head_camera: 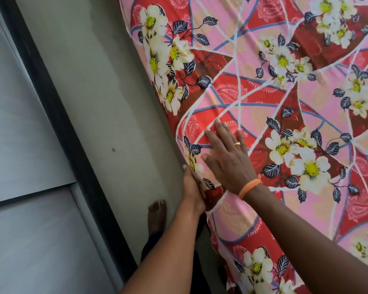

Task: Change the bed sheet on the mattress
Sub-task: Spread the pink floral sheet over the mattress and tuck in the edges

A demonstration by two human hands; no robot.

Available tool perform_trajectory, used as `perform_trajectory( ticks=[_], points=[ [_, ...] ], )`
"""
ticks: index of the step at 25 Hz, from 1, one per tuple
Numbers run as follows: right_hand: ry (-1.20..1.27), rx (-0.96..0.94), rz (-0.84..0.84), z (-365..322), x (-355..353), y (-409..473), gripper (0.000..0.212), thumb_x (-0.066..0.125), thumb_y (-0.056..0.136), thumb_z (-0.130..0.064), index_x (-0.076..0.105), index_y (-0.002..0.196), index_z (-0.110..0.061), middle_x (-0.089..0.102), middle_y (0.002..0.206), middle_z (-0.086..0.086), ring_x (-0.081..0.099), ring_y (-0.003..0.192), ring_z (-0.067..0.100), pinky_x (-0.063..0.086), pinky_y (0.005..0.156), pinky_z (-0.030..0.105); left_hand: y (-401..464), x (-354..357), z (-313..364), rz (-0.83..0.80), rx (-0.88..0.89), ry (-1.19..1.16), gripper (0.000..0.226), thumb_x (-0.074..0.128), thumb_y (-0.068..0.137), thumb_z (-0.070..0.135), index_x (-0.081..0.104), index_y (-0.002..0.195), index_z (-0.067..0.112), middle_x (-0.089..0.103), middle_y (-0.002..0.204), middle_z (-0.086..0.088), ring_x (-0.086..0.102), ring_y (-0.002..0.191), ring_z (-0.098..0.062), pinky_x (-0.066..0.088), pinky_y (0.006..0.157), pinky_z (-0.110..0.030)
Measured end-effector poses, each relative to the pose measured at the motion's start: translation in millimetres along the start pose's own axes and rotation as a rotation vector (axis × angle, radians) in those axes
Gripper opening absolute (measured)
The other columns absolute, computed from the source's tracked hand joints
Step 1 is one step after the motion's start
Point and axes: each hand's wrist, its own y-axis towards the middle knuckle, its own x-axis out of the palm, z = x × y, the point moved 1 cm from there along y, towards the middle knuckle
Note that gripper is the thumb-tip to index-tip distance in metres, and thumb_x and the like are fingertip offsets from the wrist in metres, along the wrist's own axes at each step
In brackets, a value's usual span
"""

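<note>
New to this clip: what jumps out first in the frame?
The bold floral bed sheet in red, pink and white fills the right side, spread over the mattress. The right hand, with a gold ring and an orange wristband, lies flat on it near the bed's edge. The left hand is at the sheet's side edge just beside it, and a bare foot stands on the floor below.

The sheet (285, 115) is pink and red, printed with white flowers, dark blue leaves and crossing pale lines. It lies spread nearly smooth over the mattress top, its left edge folded down over the mattress's left side.
</note>
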Motion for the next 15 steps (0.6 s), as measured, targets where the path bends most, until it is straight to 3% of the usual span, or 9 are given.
perform_trajectory(
  ticks=[2, 4, 8, 10, 11, 13, 14, 15],
  points=[
    [0.008, 0.038, 0.021, -4.8, 3.1, 2.6, 0.062, 0.031, 0.099, -0.052, 0.028, 0.152, -0.019, 0.013, 0.164, 0.008, 0.007, 0.152, 0.024, 0.005, 0.121, 0.056, 6.6, 1.6, 4.2, -0.014, 0.002, 0.003, 0.076, 0.012, 0.095, 0.07, 0.063, 0.123, 0.02, 0.072, 0.113, -0.013, 0.072, 0.098, -0.028, 0.058, 0.079, -0.039],
    [0.005, 0.062, 0.041, -11.5, 9.2, 1.4, 0.063, 0.034, 0.099, -0.051, 0.027, 0.152, -0.018, 0.012, 0.163, 0.01, 0.007, 0.152, 0.027, 0.003, 0.121, 0.055, 7.0, -2.5, 10.4, 0.013, -0.046, 0.058, 0.078, 0.01, 0.094, 0.072, 0.062, 0.116, 0.018, 0.076, 0.096, -0.011, 0.075, 0.082, -0.024, 0.06, 0.065, -0.033],
    [-0.008, 0.121, 0.127, -20.5, 12.4, -5.5, 0.058, 0.048, 0.096, -0.043, 0.037, 0.146, -0.014, 0.02, 0.154, 0.021, 0.02, 0.144, 0.038, 0.02, 0.117, 0.057, 4.9, -12.3, 13.4, 0.062, -0.01, 0.334, 0.05, 0.025, 0.107, 0.04, 0.064, 0.115, 0.011, 0.075, 0.085, -0.008, 0.073, 0.067, -0.016, 0.056, 0.051, -0.024],
    [0.046, 0.164, 0.196, -26.4, 7.5, -19.3, 0.05, 0.051, 0.095, -0.038, 0.048, 0.138, -0.013, 0.024, 0.144, 0.017, 0.028, 0.134, 0.036, 0.033, 0.11, 0.053, 7.9, -11.2, 13.7, 0.129, 0.009, 0.491, 0.036, 0.037, 0.104, 0.027, 0.068, 0.106, 0.007, 0.071, 0.079, -0.013, 0.068, 0.057, -0.017, 0.05, 0.046, -0.021],
    [0.064, 0.182, 0.235, -29.3, 5.7, -29.9, 0.044, 0.051, 0.094, -0.035, 0.053, 0.132, -0.013, 0.027, 0.139, 0.014, 0.033, 0.128, 0.033, 0.038, 0.106, 0.051, 10.0, -9.4, 14.4, 0.181, 0.036, 0.601, 0.031, 0.042, 0.099, 0.025, 0.067, 0.103, 0.007, 0.07, 0.083, -0.017, 0.067, 0.06, -0.02, 0.05, 0.051, -0.023],
    [0.083, 0.21, 0.301, -37.4, 5.3, -57.2, 0.035, 0.05, 0.093, -0.032, 0.061, 0.121, -0.014, 0.034, 0.13, 0.011, 0.042, 0.114, 0.028, 0.042, 0.095, 0.048, 18.7, -15.9, 14.1, 0.378, 0.06, 0.828, 0.04, 0.048, 0.091, 0.032, 0.059, 0.121, 0.007, 0.062, 0.119, -0.023, 0.066, 0.097, -0.032, 0.056, 0.081, -0.039],
    [0.089, 0.231, 0.313, -41.4, 7.4, -73.0, 0.031, 0.051, 0.093, -0.031, 0.063, 0.116, -0.015, 0.037, 0.126, 0.01, 0.044, 0.107, 0.027, 0.042, 0.091, 0.047, 19.3, -18.9, 11.8, 0.48, 0.058, 0.842, 0.048, 0.051, 0.089, 0.038, 0.055, 0.127, 0.009, 0.057, 0.129, -0.021, 0.06, 0.111, -0.036, 0.053, 0.092, -0.046],
    [0.085, 0.246, 0.313, -44.2, 10.6, -88.3, 0.028, 0.052, 0.093, -0.03, 0.065, 0.113, -0.016, 0.04, 0.123, 0.009, 0.047, 0.103, 0.027, 0.041, 0.089, 0.046, 21.6, -20.9, 8.4, 0.502, 0.058, 0.767, 0.047, 0.052, 0.087, 0.041, 0.057, 0.123, 0.012, 0.061, 0.126, -0.017, 0.061, 0.112, -0.036, 0.053, 0.093, -0.048]
  ],
)
